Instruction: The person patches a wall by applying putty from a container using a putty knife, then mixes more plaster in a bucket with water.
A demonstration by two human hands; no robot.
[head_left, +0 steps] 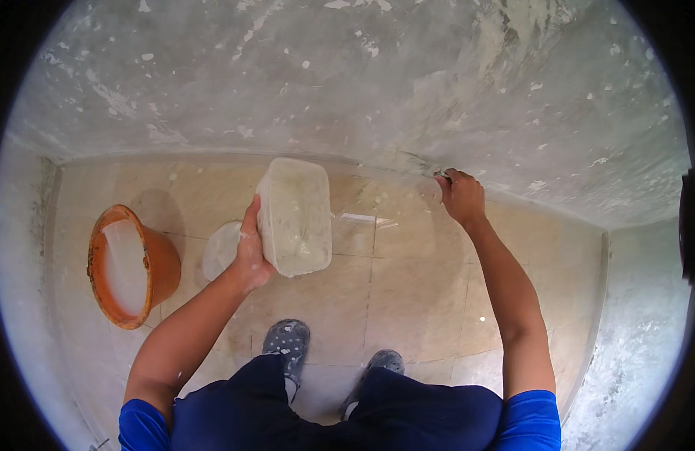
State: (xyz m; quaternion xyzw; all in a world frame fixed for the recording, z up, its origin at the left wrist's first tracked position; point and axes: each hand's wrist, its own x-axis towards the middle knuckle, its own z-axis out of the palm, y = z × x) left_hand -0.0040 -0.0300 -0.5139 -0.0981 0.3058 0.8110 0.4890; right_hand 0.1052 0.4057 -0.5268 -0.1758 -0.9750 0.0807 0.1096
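My left hand (251, 254) is closed around the side of a whitish, rectangular plastic tub (295, 218), tilted so that its inside shows, smeared with pale paste. Over on the right, my right hand (462, 197) grips the handle of what looks like a putty knife (419, 162), mostly hidden by the fingers. Its thin blade appears to lie against the lower part of the grey wall (310, 83). Pale patches and white specks mark that wall.
An orange bucket (164, 264) holding white material stands on the tiled floor (415, 301) at the left. Beside it, partly behind my left hand, lies a round white lid-like disc (221, 252). Side walls rise at left and right. My shoes (287, 346) are below.
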